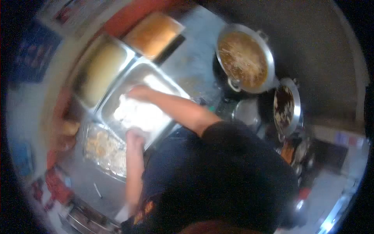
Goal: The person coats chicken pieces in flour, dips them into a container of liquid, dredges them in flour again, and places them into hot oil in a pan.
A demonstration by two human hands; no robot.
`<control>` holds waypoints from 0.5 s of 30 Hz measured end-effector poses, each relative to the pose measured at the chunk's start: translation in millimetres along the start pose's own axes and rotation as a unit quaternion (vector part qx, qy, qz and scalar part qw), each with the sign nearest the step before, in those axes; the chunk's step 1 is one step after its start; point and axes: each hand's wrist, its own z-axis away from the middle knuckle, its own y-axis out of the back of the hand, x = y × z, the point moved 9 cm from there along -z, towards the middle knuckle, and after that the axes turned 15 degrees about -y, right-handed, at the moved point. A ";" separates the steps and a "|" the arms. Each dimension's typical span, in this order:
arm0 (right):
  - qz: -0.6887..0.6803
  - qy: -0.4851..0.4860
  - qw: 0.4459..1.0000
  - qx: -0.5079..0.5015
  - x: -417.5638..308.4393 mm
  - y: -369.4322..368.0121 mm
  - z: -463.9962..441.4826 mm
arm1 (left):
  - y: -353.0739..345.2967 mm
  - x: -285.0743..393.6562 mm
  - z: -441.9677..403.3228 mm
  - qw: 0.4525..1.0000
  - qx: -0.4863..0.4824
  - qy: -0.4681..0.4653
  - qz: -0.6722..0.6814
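Note:
Both of my hands are in a rectangular metal tray (111, 87) that holds bright white powder (142, 117), which looks like flour. My right hand (140, 93) reaches in at the far side and touches the powder. My left hand (135, 136) is low at the near left edge of the powder, close to the tray's rim. The fingers of both hands are blurred and partly sunk in the white, so their grip does not show. Beside my left forearm lies a shallow tray (86, 136) of pale, coated-looking pieces (103, 150).
A metal tray of yellowish contents (99, 72) and a tray of orange contents (154, 35) adjoin the powder tray. To the right stand a large pan of bubbling brown liquid (243, 58) and a smaller pan with dark contents (283, 107). A thin white stick-like item (97, 190) lies lower left.

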 end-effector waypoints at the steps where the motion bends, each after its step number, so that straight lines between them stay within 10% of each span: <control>1: -0.088 -0.030 0.993 -0.068 -14.5 5.0 26.5 | 5.5 -0.6 -3.8 0.991 0.051 0.068 0.104; 4: -0.098 -0.031 0.985 -0.138 -29.5 -0.2 50.7 | 12.3 42.1 -9.4 0.853 0.264 0.206 0.400; 9: -0.054 -0.024 0.978 -0.200 -44.7 3.0 86.8 | 39.9 99.4 -3.3 0.981 0.133 -0.027 0.137; 13: 0.065 0.203 0.977 0.008 -21.9 38.3 91.9 | 17.8 75.1 28.6 0.763 0.335 0.312 0.457; 14: 0.125 0.225 0.966 -0.001 -5.6 36.9 94.7 | 14.6 72.6 27.6 0.780 0.315 0.303 0.448; 15: 0.196 0.009 0.976 -0.092 21.9 33.9 94.1 | 9.5 55.8 31.4 0.773 0.304 0.303 0.467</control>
